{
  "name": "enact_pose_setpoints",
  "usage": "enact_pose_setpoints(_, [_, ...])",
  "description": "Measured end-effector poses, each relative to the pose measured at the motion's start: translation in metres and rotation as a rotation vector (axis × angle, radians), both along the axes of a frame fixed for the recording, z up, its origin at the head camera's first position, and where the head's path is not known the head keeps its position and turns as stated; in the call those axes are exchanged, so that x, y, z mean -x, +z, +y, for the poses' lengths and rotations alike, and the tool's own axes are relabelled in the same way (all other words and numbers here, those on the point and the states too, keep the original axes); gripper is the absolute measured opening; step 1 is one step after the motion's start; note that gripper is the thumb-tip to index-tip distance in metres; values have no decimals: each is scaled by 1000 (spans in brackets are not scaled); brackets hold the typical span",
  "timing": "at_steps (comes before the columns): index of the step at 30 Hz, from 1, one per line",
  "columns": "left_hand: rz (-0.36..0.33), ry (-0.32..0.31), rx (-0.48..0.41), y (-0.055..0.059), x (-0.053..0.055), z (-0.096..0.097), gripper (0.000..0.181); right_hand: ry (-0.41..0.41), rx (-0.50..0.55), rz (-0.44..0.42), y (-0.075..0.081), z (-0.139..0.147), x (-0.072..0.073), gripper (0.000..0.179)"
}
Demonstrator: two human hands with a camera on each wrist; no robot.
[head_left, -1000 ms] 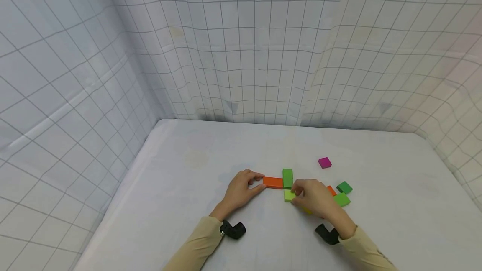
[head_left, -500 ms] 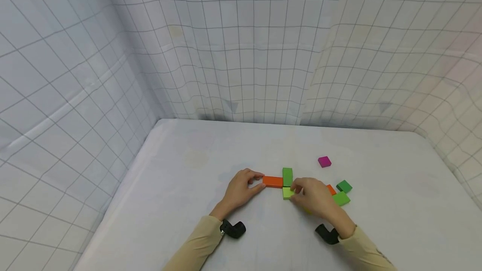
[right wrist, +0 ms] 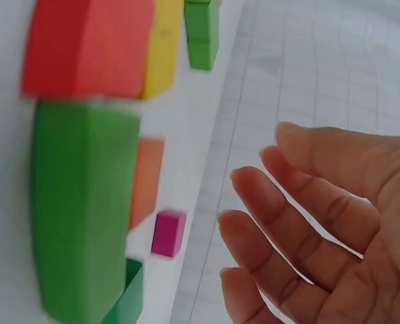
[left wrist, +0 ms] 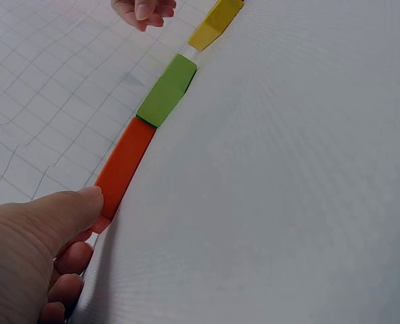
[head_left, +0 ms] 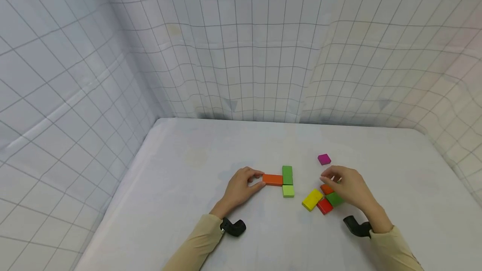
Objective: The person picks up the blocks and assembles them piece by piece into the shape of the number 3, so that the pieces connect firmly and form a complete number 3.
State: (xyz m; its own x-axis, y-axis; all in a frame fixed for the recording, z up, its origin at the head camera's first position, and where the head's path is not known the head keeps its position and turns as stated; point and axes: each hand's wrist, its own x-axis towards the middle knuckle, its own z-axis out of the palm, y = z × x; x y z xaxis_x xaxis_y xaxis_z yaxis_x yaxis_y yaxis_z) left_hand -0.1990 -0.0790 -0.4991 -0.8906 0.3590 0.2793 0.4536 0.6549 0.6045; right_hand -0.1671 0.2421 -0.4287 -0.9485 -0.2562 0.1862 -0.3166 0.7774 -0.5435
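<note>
My left hand (head_left: 241,188) pinches the left end of an orange block (head_left: 273,180) between thumb and fingers; the left wrist view shows the thumb (left wrist: 85,206) on its end. The block's right end meets a green block (head_left: 287,175), below which sits a light green block (head_left: 288,191). My right hand (head_left: 348,185) hovers with bent, spread fingers and nothing between them, over a pile on the right. In that pile are a yellow block (head_left: 312,200), a red block (head_left: 325,206), a second orange block (head_left: 326,189) and another green block (head_left: 334,198), partly hidden by the hand.
A magenta block (head_left: 324,159) lies farther back on the white table (head_left: 196,149). In the right wrist view a dark green block (right wrist: 127,297) shows beside the large green one. Gridded white cloth (head_left: 248,53) hangs behind the table and at its sides.
My right hand has let go of the light green block and moved right, over the pile. The light green block stays against the green one. My left hand keeps its place on the orange block.
</note>
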Motion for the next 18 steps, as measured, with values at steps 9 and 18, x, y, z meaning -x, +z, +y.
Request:
enact_pose_setpoints(9, [5, -5, 0, 0, 1, -1, 33, 160, -43, -103, -16, 12, -10, 31])
enact_pose_setpoints(18, [0, -3, -8, -1, 0, 0, 33, 210, -126, -13, -24, -8, -9, 40])
